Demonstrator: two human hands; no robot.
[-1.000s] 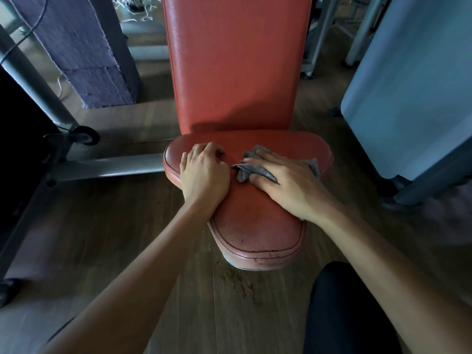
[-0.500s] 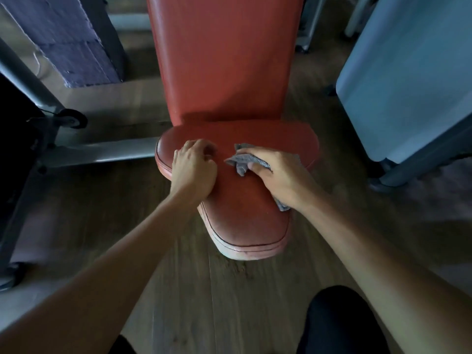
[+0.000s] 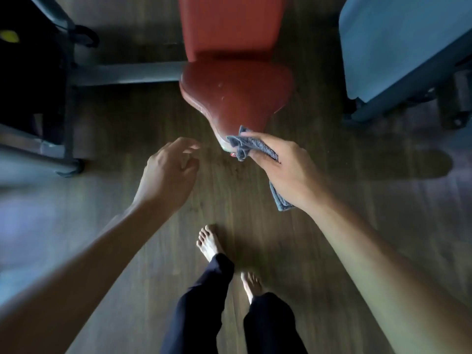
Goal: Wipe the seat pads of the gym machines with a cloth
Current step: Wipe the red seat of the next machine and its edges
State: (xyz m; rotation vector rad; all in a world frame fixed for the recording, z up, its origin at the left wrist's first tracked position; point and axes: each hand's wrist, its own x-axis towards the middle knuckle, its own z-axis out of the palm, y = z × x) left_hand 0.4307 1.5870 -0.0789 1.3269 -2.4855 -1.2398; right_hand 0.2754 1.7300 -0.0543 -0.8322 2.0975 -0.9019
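Head view, one entry. Red vinyl seat pad (image 3: 237, 95), rounded-triangular, wide at the back and tapering to a narrow front tip; surface glossy with a few pale specks, a lighter piped seam along its left edge; it stands over the wooden plank floor (image 3: 127, 190) in the upper middle of the view. Red vinyl backrest (image 3: 229, 24), flat and rectangular, rises directly behind the seat's wide rear edge. Grey terry cloth (image 3: 251, 146), crumpled, lies against the seat's front tip, with a folded tail hanging out below the palm. Right hand (image 3: 288, 169): fingers curled and closed around the cloth, thumb on top, back of hand upward, forearm running to the lower right corner of the view. Left hand (image 3: 168, 172): holds nothing, fingers loosely spread and slightly bent, motion-blurred, in the air over the floor left of the seat's tip and apart from it; forearm running to the lower left corner. Two bare feet (image 3: 208, 242) and dark trouser legs (image 3: 201, 302) on the floor in front of the seat. Grey metal frame bar (image 3: 125, 74) meets the seat's left side, joined to a dark machine frame (image 3: 35, 80) at the view's left edge. Pale blue padded machine (image 3: 401, 42) on a dark base stands right of the seat, well apart. Bare floor lies open between feet and seat and on either side of the tip.
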